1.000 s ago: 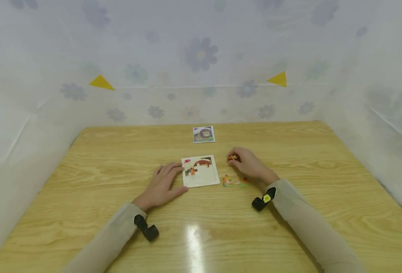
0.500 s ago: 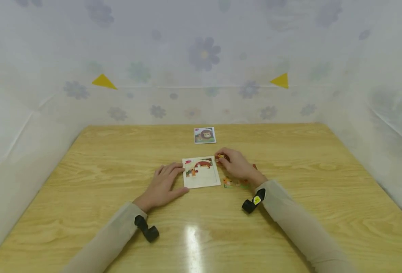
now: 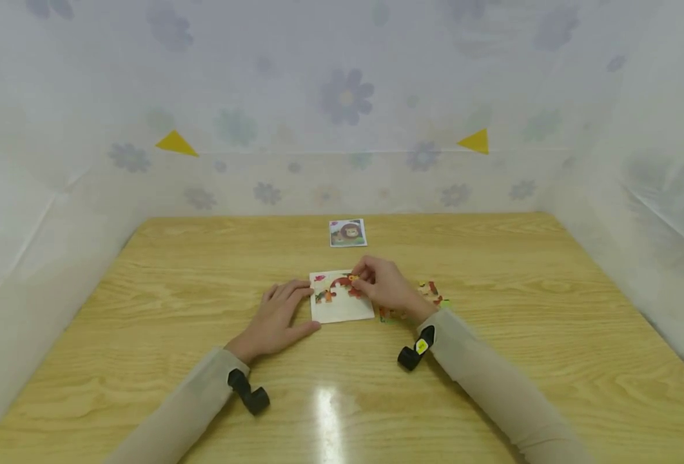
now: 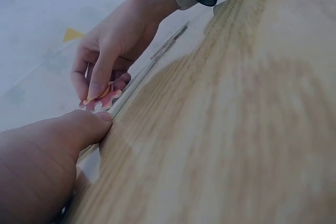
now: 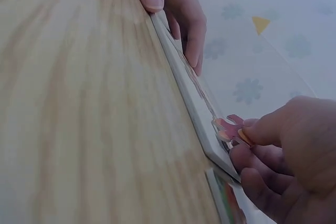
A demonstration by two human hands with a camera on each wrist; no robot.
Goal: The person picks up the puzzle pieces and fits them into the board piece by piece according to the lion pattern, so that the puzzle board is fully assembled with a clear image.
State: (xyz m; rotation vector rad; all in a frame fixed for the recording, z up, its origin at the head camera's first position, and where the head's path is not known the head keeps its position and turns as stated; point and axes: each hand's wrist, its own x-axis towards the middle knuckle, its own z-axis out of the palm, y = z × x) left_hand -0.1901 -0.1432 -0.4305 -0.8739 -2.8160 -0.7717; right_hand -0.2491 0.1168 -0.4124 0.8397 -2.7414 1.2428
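Observation:
A square white puzzle tray point(image 3: 342, 313) lies on the table, with several joined pieces point(image 3: 325, 296) along its left and upper part. My left hand point(image 3: 274, 319) rests at the tray's left side, fingers and thumb spread against its edge. Over the tray's upper right, my right hand point(image 3: 387, 283) pinches a reddish-brown and orange jigsaw puzzle piece point(image 5: 231, 128) between thumb and fingers. In the left wrist view that piece point(image 4: 105, 99) is tilted just above the tray. Whether it touches the tray or its neighbours, I cannot tell.
Several loose puzzle pieces point(image 3: 430, 291) lie right of the tray, partly hidden by the right wrist. A lion picture card point(image 3: 348, 233) lies behind the tray. Flowered white sheeting point(image 3: 346, 96) with two yellow triangles point(image 3: 474, 142) encloses the wooden table point(image 3: 214, 251).
My right hand has moved left with the puzzle piece, from beside the tray to over its upper right. More loose pieces show behind the wrist. The left hand has stayed in place.

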